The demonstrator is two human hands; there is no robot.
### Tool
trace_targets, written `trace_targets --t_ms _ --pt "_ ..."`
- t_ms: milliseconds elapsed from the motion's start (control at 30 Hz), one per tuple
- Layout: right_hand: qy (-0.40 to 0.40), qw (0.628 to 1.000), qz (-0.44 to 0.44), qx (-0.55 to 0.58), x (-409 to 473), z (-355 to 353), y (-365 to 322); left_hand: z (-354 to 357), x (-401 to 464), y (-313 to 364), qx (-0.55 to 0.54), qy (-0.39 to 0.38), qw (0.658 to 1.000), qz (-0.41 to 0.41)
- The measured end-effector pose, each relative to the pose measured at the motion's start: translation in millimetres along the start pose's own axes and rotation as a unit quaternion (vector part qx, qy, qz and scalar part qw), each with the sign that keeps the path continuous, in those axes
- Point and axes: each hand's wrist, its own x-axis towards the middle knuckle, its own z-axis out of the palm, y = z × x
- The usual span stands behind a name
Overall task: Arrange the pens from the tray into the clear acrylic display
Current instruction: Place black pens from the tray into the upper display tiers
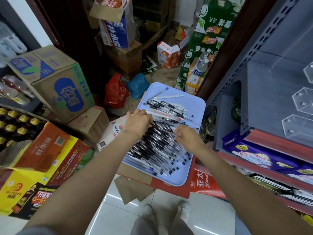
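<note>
Stacked cartons crowd a shop floor where a pale blue plastic tray (194, 106) rests on a red cardboard box (171, 187). Clear-barrelled pens with black grips (155, 146) lie heaped toward the tray's near edge, with looser ones toward its far edge. The left hand (138, 122), fingers curled, gathers pens at the tray's left edge; the right hand (188, 136) pinches a single pen near the right edge. Aligning tips before lifting would likely ease loading. The clear acrylic display with hexagonal cells (301, 116) stands well apart on the grey metal shelf (271, 78) to the right.
</note>
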Motion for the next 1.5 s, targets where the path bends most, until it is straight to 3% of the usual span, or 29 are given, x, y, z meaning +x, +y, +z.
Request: trace_targets --t_ms 100,200,267,367,500,600,800,1033,1267,1433,1500 --pt "-0.004 1.0 0.009 0.02 0.7 -1.6 1.9 -1.5 -2.4 -5.0 -0.051 -0.001 0.999 0.011" --pt "-0.004 1.0 0.014 0.022 1.3 -0.2 4.7 -2.0 -12.0 -9.4 -0.184 0.044 0.982 0.0" --pt "-0.004 1.0 0.018 0.02 1.3 1.0 6.5 -6.6 -21.3 -10.2 -0.336 0.052 0.94 -0.013" --pt "0.0 0.999 0.025 0.022 2.0 3.0 7.2 -14.5 -38.6 -7.8 -0.528 0.069 0.845 -0.046" --pt "0.001 1.0 0.024 0.002 1.0 5.7 3.9 -11.9 -50.1 -8.5 -0.648 0.091 0.745 -0.132" --pt "0.014 0.999 0.022 -0.028 1.4 7.2 -0.6 -10.7 -53.1 -9.9 -0.675 0.108 0.713 -0.158" --pt "0.012 0.999 0.042 0.01 1.0 -1.7 -2.7 -19.3 -58.6 -6.6 -0.695 0.11 0.694 -0.155" --pt "0.007 0.956 0.009 0.293 -31.3 -36.0 -21.5 -46.3 -50.7 13.4 -0.696 0.142 0.697 -0.094" --pt "0.046 0.917 -0.009 0.396 -61.3 -84.1 -41.8 -87.4 -36.6 58.8 -0.638 0.174 0.75 -0.026" --pt "0.131 0.894 -0.049 0.425 -84.4 -122.3 -32.5 -122.4 -28.0 114.0 -0.607 0.122 0.783 0.056" --pt "0.195 0.889 -0.083 0.405 -94.2 -138.2 -20.9 -130.7 -21.2 137.8 -0.567 0.103 0.812 0.093"
